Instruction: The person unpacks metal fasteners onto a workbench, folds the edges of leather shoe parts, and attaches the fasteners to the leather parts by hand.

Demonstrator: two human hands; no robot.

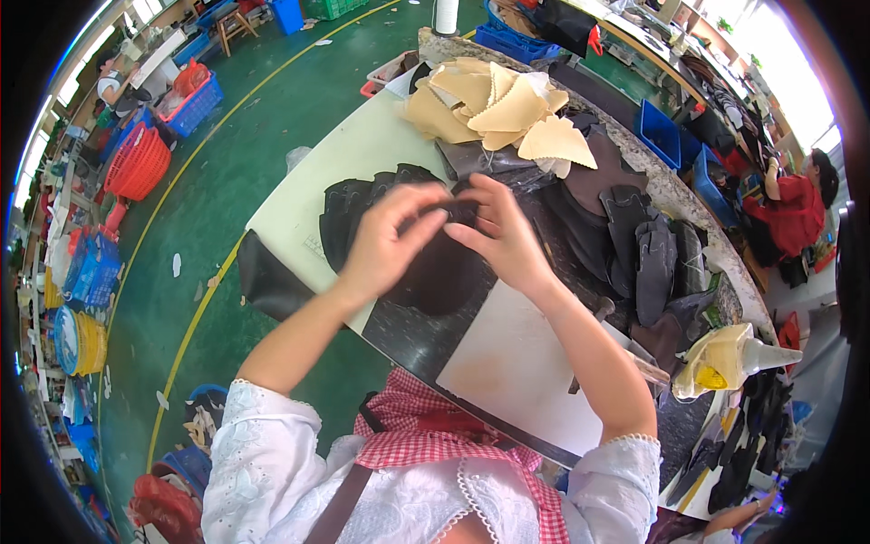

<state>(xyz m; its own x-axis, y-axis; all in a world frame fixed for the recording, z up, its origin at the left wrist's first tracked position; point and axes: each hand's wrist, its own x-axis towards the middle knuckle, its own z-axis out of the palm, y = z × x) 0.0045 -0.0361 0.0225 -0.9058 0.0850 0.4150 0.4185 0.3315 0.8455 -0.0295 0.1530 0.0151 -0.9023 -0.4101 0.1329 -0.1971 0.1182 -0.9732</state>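
Over the worktable, my left hand (394, 236) and my right hand (506, 231) are close together, fingers curled and thumbs nearly meeting. Both pinch the upper edge of a black, leather-like cut piece (439, 276), whose broad rounded part shows below and between my hands. Behind my left hand, a fanned stack of similar black pieces (343, 213) lies on a pale green board (304, 204). To the right of my right hand are more dark cut pieces (625, 240), some with light stitching lines. My fingertips partly hide the edge they grip.
Beige zigzag-edged pieces (507, 109) are heaped at the table's far end, near a white thread cone (446, 16). A white board (507, 363) lies nearest me. At right stands a yellowish nozzle bottle (725, 363). A person in red (793, 218) sits beyond blue crates (660, 134).
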